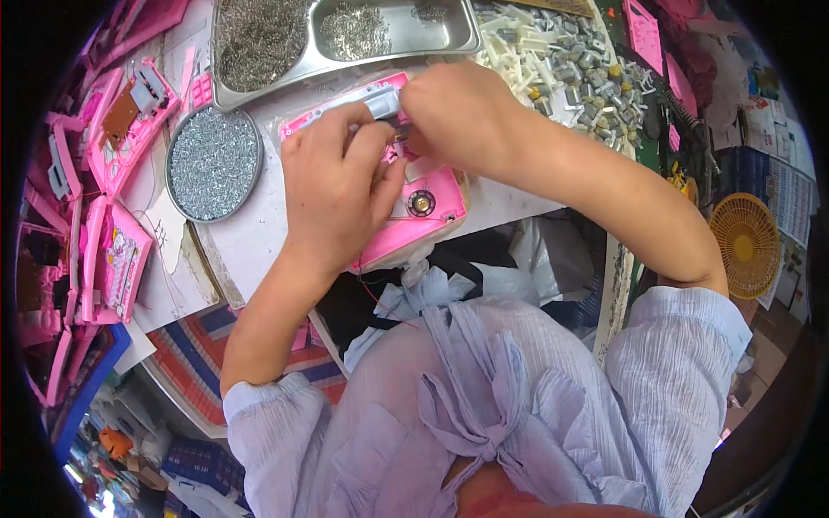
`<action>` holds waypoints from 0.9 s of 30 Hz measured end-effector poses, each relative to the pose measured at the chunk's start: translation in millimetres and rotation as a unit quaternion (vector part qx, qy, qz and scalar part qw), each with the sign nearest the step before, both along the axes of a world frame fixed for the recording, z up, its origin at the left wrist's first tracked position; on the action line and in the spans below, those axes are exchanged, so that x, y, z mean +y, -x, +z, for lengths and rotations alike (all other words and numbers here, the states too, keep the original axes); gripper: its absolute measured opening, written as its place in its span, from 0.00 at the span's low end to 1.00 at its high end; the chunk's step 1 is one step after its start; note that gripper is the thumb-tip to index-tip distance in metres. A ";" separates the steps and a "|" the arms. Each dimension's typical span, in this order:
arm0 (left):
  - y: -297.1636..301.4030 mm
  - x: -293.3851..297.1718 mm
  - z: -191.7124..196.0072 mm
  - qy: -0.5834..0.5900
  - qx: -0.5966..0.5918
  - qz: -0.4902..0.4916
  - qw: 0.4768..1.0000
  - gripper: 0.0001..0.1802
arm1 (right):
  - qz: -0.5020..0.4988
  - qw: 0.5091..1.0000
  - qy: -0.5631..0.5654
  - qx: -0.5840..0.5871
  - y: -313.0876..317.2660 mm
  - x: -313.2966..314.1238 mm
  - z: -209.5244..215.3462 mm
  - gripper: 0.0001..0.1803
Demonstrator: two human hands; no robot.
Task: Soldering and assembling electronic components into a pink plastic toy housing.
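A pink plastic toy housing (393, 244) lies open on the white table in front of me, tilted, with a round black speaker (420, 203) in its near part. A silver-grey part (382, 104) sits in its far part, between my hands. My left hand (337, 173) rests over the housing's left side, its fingers bent and thumb drawn in toward the middle. From the right, my right hand (458, 112) reaches across the far end with its fingers curled closed. The fingertips of both hands meet near small parts inside, and what they pinch is hidden. A thin red wire hangs at the near edge.
A round dish of small silvery screws (214, 162) stands at the left. Behind is a metal tray (406, 53) with small metal parts. White and grey plastic parts (570, 78) are heaped at the far right. Pink housings (112, 250) stack along the left edge.
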State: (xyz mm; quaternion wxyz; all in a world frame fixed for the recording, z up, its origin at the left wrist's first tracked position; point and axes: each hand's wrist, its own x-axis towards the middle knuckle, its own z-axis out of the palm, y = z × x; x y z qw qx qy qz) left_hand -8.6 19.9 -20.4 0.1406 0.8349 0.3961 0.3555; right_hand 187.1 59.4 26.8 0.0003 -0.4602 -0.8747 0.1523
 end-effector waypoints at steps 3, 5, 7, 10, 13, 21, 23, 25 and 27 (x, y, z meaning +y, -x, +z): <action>1.2 14.7 9.5 -0.014 0.045 -0.053 0.998 0.13 | 0.009 0.999 -0.034 0.021 -6.3 -4.2 -4.4 0.09; 6.7 24.7 6.9 -0.040 0.058 -0.087 0.994 0.13 | 0.026 0.997 -0.039 0.060 -20.3 3.7 -13.5 0.10; 10.6 33.1 4.7 -0.048 0.063 -0.116 0.990 0.13 | -0.081 0.980 0.167 0.073 -17.8 17.0 -0.2 0.10; 7.9 44.4 4.1 -0.042 0.067 -0.151 0.985 0.12 | -0.167 0.925 0.317 0.125 -25.4 24.7 -4.2 0.13; 4.8 55.4 6.3 -0.060 0.088 -0.193 0.975 0.12 | -0.173 0.925 0.304 0.148 -26.9 20.9 -5.1 0.14; 1.6 77.1 20.8 -0.131 0.125 -0.298 0.937 0.09 | -0.109 0.971 0.167 0.136 -29.6 16.1 -12.7 0.13; -1.2 77.2 24.7 -0.130 0.141 -0.286 0.939 0.10 | -0.103 0.957 0.217 0.163 -42.6 18.2 -14.9 0.13; 1.2 78.4 28.3 -0.121 0.159 -0.289 0.936 0.11 | -0.154 0.927 0.270 0.212 -61.9 34.1 1.0 0.14; 2.4 81.5 32.4 -0.128 0.162 -0.310 0.928 0.12 | -0.292 0.899 0.190 0.267 -127.6 65.8 15.6 0.15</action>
